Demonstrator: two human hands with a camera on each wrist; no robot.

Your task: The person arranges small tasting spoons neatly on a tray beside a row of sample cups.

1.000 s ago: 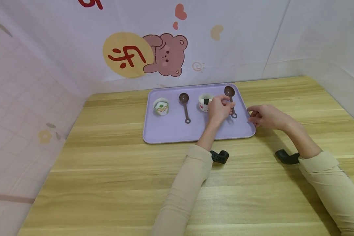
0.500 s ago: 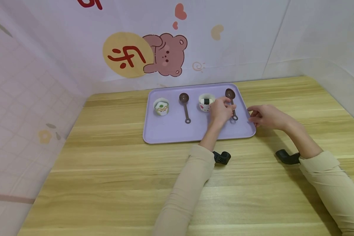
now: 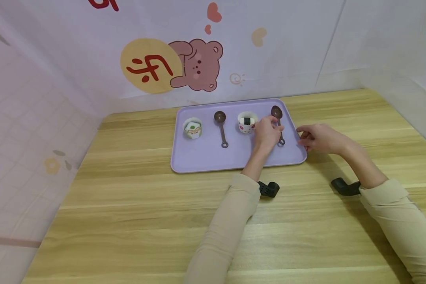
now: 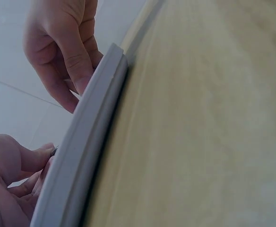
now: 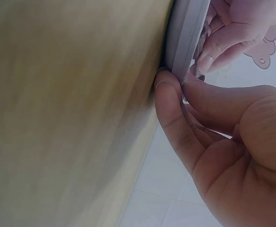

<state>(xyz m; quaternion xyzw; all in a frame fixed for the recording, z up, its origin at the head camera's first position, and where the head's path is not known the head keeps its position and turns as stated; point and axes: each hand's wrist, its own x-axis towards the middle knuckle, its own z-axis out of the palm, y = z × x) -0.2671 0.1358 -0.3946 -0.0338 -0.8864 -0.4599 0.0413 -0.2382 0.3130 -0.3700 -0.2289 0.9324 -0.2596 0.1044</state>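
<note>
A brown measuring spoon point(image 3: 277, 112) lies toward the right of the lilac tray point(image 3: 209, 159), bowl away from me. My left hand point(image 3: 267, 136) pinches its handle between thumb and fingers, and a dark bit of it shows at the fingertips in the left wrist view. At the tray's right edge, my right hand point(image 3: 321, 138) pinches the rim, thumb on the inside and a finger outside in the right wrist view. Left of my left hand stands a small patterned cup point(image 3: 246, 128) holding a white piece with a black band.
A second brown measuring spoon point(image 3: 220, 117) lies mid-tray. Farther left stands another small patterned cup point(image 3: 193, 132) with white and green contents. Behind the wooden table point(image 3: 127, 221) hangs a printed cloth point(image 3: 287, 47) with a bear, close to the tray's far edge.
My left hand has drawn the right-hand spoon slightly toward me and to the right. My right hand stays at the tray's rim. The head view has shifted a little.
</note>
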